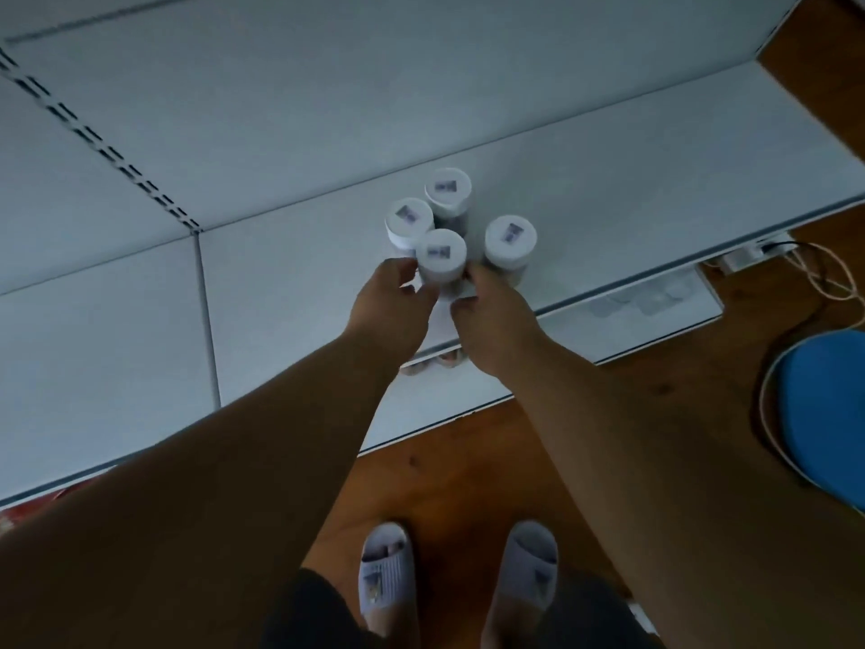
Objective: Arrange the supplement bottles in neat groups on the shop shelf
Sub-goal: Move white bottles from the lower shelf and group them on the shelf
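Several supplement bottles with white caps stand in a tight cluster on the white shop shelf [608, 189]. The nearest bottle [441, 255] is held between both hands. My left hand [395, 304] grips its left side with curled fingers, and my right hand [491, 311] grips its right side. Behind it stand a bottle at the left [409, 220], one at the back [448, 189] and one at the right [510, 241]. The bottles' lower bodies are mostly hidden by caps and hands.
A lower shelf [646, 316] juts out below, with more bottle tops [449, 360] just visible under my wrists. A blue round stool [824, 414] and loose cables [828, 269] lie on the wooden floor at right. My feet in grey slippers [458, 573] stand close to the shelf.
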{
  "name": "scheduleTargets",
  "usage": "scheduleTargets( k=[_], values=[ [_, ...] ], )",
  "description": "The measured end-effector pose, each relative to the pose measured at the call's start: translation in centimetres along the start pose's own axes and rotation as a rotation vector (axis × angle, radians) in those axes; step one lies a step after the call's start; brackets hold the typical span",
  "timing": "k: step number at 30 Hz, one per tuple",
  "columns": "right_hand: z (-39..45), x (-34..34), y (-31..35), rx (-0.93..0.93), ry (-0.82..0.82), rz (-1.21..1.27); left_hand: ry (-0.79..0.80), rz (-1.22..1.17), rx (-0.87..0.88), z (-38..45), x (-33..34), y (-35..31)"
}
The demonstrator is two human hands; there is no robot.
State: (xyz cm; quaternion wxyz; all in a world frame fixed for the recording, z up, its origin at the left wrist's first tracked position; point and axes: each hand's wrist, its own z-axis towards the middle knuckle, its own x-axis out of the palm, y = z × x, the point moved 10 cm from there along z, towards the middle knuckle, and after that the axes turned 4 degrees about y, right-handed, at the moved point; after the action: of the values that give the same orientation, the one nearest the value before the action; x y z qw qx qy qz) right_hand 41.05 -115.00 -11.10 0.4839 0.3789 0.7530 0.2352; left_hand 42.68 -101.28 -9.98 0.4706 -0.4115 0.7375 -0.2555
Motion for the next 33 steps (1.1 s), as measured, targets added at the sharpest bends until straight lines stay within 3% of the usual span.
scheduleTargets(
  k=[5,8,12,15,19,24,28,33],
  values=[
    [-3.5,-1.7,1.9,-0.067,-0.117,0.04,-0.065,-0.018,0.008,-1.6,-1.7,-0.1],
    [-8.3,-3.9,4.5,-0.056,-0.132,0.107,-0.025,-0.191,-0.068,-6.2,-3.4,-0.8],
    [-16.3,-7.5,8.9,-0.003,-0.054,0.233,0.074,-0.387,-0.157,-15.4,-6.1,-4.4],
    [-22.2,-10.3,12.0,0.04,0.029,0.317,0.142,-0.373,-0.168,-22.1,-8.7,-8.2],
    [-27.6,-12.9,15.4,0.082,0.136,0.538,0.209,-0.175,-0.033,-28.3,-12.7,-13.6],
    [-30.5,-15.5,20.7,0.048,0.254,0.842,0.225,-0.211,0.17,-31.2,-16.8,-20.1],
    [-32.0,-18.5,25.1,-0.066,0.186,0.879,0.307,-0.339,0.267,-31.4,-19.4,-24.4],
    [-33.5,-20.9,29.2,-0.198,0.085,0.873,0.362,-0.266,0.397,-30.8,-20.1,-29.5]
  ],
)
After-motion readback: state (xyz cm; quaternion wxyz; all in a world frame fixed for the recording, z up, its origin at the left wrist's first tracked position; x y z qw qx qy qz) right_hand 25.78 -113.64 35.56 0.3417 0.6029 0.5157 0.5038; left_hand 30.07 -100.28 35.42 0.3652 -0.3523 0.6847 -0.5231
